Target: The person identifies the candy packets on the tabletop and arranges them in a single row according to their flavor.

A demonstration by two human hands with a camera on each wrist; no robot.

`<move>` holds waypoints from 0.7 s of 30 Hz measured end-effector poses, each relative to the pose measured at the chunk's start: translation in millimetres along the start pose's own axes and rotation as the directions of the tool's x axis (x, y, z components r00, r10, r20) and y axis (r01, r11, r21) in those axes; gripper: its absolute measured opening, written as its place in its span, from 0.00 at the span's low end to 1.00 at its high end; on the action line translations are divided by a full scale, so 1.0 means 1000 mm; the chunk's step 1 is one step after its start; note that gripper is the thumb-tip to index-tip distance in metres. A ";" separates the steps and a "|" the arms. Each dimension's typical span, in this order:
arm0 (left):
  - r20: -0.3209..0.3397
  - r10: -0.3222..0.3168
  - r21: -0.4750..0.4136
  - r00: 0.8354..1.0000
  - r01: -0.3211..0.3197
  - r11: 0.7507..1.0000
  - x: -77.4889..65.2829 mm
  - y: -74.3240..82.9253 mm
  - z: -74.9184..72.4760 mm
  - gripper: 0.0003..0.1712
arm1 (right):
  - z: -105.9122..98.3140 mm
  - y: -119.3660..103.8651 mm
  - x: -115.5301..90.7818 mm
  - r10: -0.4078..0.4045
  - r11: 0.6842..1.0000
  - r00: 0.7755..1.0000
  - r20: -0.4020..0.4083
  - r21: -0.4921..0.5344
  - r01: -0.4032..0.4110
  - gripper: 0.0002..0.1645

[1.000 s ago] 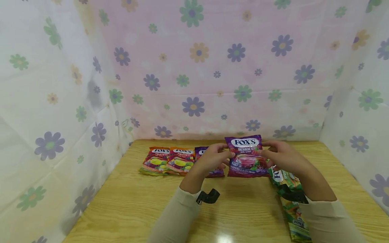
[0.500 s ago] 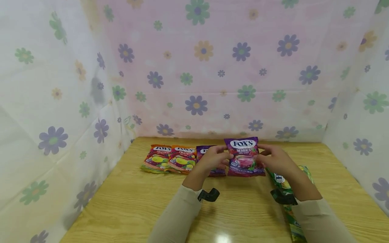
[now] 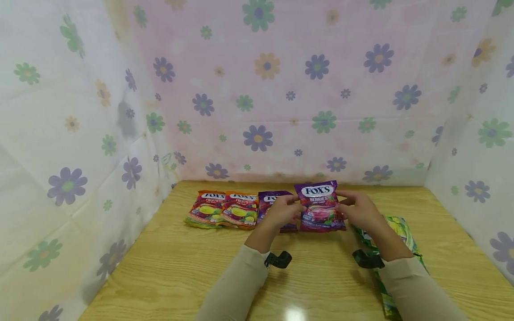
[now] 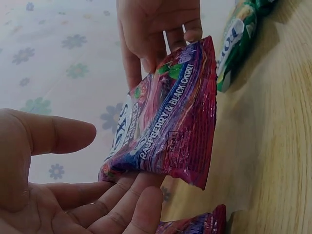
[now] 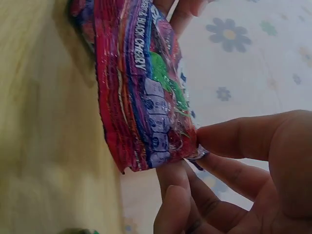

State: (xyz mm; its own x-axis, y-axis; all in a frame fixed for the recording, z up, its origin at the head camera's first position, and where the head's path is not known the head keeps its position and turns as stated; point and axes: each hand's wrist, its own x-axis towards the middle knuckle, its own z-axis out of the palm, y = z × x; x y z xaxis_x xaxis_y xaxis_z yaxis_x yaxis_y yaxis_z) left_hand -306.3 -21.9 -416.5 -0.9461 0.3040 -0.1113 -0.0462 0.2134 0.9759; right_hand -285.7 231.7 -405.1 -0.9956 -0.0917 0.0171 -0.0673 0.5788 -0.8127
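Note:
A purple bag of berry candy (image 3: 320, 207) is tilted up toward me between my two hands in the head view. My right hand (image 3: 361, 213) pinches its right edge, thumb in front and fingers behind, as the right wrist view shows. At the other edge, my left hand (image 3: 281, 215) supports the bag from behind with extended fingers. The left thumb (image 4: 63, 135) stands apart from the bag in the left wrist view. Another purple candy bag (image 3: 265, 207) lies just left, partly covered by my left hand. Whether the held bag's lower edge touches the table is unclear.
Two orange-red bags of fruit candy, one at the far left (image 3: 205, 209) and one beside it (image 3: 240, 210), continue the row on the wooden table (image 3: 180, 267). Green candy bags (image 3: 401, 232) lie under my right forearm. Flowered cloth (image 3: 281, 111) encloses the back and sides.
The purple bag and my right hand have shifted slightly left, toward the row. My right forearm has moved left too, uncovering more of a green bag.

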 end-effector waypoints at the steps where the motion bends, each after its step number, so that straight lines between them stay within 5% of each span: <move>1: -0.003 -0.002 0.000 1.000 0.002 1.000 0.001 0.000 0.000 0.36 | 0.001 0.001 0.001 0.006 1.000 1.000 -0.002 0.004 -0.006 0.35; 14: -0.031 -0.006 -0.009 0.999 0.005 1.000 0.006 -0.009 0.004 0.29 | 0.014 0.009 0.004 0.032 0.999 0.999 -0.005 -0.024 -0.032 0.35; 21: 0.002 -0.036 0.004 0.999 0.036 0.999 0.008 -0.014 0.003 0.34 | 0.020 0.018 0.008 0.055 0.996 0.998 0.022 0.070 -0.056 0.35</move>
State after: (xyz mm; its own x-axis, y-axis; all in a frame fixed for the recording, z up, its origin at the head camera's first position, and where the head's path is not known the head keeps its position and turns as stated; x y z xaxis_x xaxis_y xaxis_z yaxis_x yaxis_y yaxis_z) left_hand -312.3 -19.6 -431.9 -0.9431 0.2982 -0.1469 -0.0792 0.2277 0.9705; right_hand -293.6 224.8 -431.2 -0.9961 -0.0780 -0.0403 -0.0066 0.5246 -0.8514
